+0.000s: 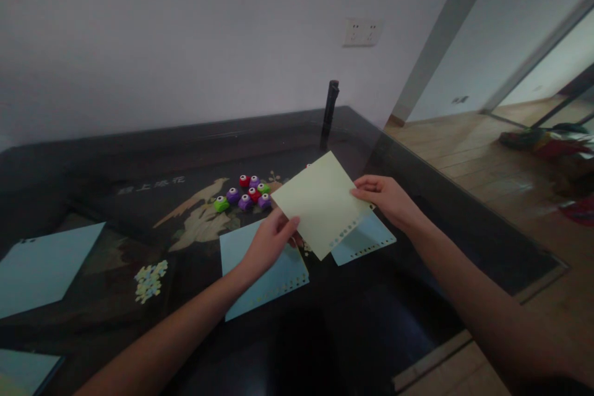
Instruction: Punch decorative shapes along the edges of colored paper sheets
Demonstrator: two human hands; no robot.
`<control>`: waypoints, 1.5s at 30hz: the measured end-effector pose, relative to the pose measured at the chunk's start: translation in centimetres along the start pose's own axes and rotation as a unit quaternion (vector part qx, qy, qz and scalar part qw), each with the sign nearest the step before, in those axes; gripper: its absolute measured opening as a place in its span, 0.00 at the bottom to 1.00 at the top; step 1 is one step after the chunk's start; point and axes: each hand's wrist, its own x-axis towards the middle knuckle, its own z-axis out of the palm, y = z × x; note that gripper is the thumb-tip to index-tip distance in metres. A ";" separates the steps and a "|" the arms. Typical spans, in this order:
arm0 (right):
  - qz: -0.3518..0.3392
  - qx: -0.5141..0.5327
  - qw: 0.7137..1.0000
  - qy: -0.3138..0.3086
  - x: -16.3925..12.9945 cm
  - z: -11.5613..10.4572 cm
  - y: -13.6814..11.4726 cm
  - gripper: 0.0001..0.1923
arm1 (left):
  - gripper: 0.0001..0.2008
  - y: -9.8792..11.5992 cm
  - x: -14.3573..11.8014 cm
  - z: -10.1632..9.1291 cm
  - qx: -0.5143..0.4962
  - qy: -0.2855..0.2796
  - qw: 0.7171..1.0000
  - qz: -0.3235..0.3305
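Between my hands a pale yellow sheet of paper (322, 198) is held tilted above the table, a row of punched holes along its lower right edge. My left hand (273, 235) pinches its left corner, thumb on top. My right hand (383, 198) grips the right corner between thumb and fingers. Below my left hand lies a stack of light blue punched paper (245, 260). Another light blue punched sheet (364, 241) sits partly hidden under the held one. Just behind my left hand are several red, purple and green eye-shaped toys (245, 201).
A small heap of pale paper scraps (151, 281) lies left on the dark glossy table (352, 334). More blue sheets (46, 266) are at the far left. A black upright stick (330, 105) stands at the back near the wall, below a socket (362, 32).
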 end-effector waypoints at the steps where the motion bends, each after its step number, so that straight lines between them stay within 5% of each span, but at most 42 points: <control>1: 0.012 0.009 1.000 0.008 -0.6 -0.5 0.3 0.15 | 0.14 0.4 0.6 -0.1 -0.020 0.010 1.000 -0.003; 5: 0.065 0.043 0.996 0.044 -2.9 -2.7 1.6 0.20 | 0.19 1.4 3.8 0.3 -0.024 0.000 1.000 -0.014; 12: 0.083 -0.016 0.995 0.058 -4.7 -4.4 3.9 0.27 | 0.20 0.3 7.4 2.8 0.228 -0.038 0.970 0.079; 23: 0.072 -0.115 0.991 -0.003 -4.6 -4.2 5.2 0.23 | 0.19 -0.6 7.1 2.8 0.323 -0.048 0.944 0.051; 36: 0.056 -0.186 0.981 0.001 -4.5 -4.1 6.0 0.20 | 0.25 0.2 6.6 3.1 0.413 -0.065 0.908 0.022; 45: 0.057 -0.208 0.976 -0.006 -4.5 -4.2 6.2 0.21 | 0.20 -0.4 6.8 2.5 0.428 -0.063 0.901 0.043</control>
